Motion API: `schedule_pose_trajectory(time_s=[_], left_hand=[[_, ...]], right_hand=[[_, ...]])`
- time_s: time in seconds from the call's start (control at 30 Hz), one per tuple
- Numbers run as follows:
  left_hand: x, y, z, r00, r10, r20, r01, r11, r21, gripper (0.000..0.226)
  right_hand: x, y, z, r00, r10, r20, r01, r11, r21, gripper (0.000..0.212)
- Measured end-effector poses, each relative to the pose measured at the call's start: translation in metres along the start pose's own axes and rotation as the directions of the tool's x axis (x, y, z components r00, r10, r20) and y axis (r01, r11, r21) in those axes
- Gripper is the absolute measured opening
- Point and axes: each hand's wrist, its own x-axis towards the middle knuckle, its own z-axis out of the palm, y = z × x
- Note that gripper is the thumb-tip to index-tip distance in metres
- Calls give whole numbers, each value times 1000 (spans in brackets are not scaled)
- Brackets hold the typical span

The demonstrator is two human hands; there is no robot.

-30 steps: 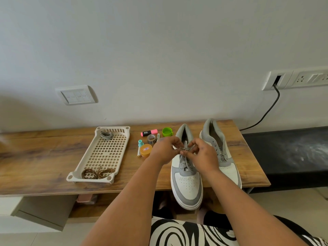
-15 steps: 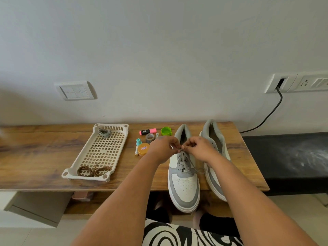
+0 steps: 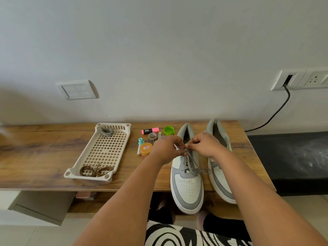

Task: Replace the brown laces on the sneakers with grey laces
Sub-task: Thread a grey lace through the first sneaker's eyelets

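Your left hand (image 3: 166, 148) and right hand (image 3: 205, 144) meet over the top eyelets of the left sneaker (image 3: 187, 178), fingers curled, each pinching the grey lace (image 3: 190, 161) where its ends come together near the tongue. The lace runs crossed down the front of that shoe, and one loose strand trails off toward the right sneaker (image 3: 221, 176), which stands just beside it with its opening toward the wall. Both shoes sit on the right part of the wooden table (image 3: 35, 157), toes hanging past the near edge.

Left of your hands lies a cluster of small things: an orange round tin (image 3: 145, 149), a teal-capped marker (image 3: 140, 144), a roll of grey tape (image 3: 152, 137), a pink highlighter (image 3: 150, 130) and a green cap (image 3: 169, 130).

Farther left is the cream perforated tray (image 3: 85, 157). The brown laces (image 3: 95, 170) are coiled at its near end, and a spare grey lace bundle (image 3: 107, 132) rests at its far end.

On the wall are a switch plate (image 3: 77, 89) and a socket panel (image 3: 301, 79) with a black cable (image 3: 273, 114) plugged in.
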Motion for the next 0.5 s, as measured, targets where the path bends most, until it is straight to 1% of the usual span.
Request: schedule_pose_trajectory(time_s=[0.13,0.27,0.4,0.43,0.5], left_hand=[[-1,2,-3,1000,-8,-15,9,1000,26,20],[-1,3,-2,999,-23,-25,24,1000,16,18],[1,3,-4,1000,-26,-14,26,1000,-11,19],[1,3,-4,1000,-25,-12,25,1000,-17,19],[0,4,-5,1000,-29,-8,29,999,-29,17]], right_hand=[[4,-2,-4,999,-6,53,7,1000,-10,9],[8,-4,-5,997,10,72,-9,1000,-20,11],[12,-7,0,993,46,104,-38,997,-72,14],[12,-7,1,992,61,108,-56,997,-45,14],[11,-5,1,992,92,89,-100,991,88,14]])
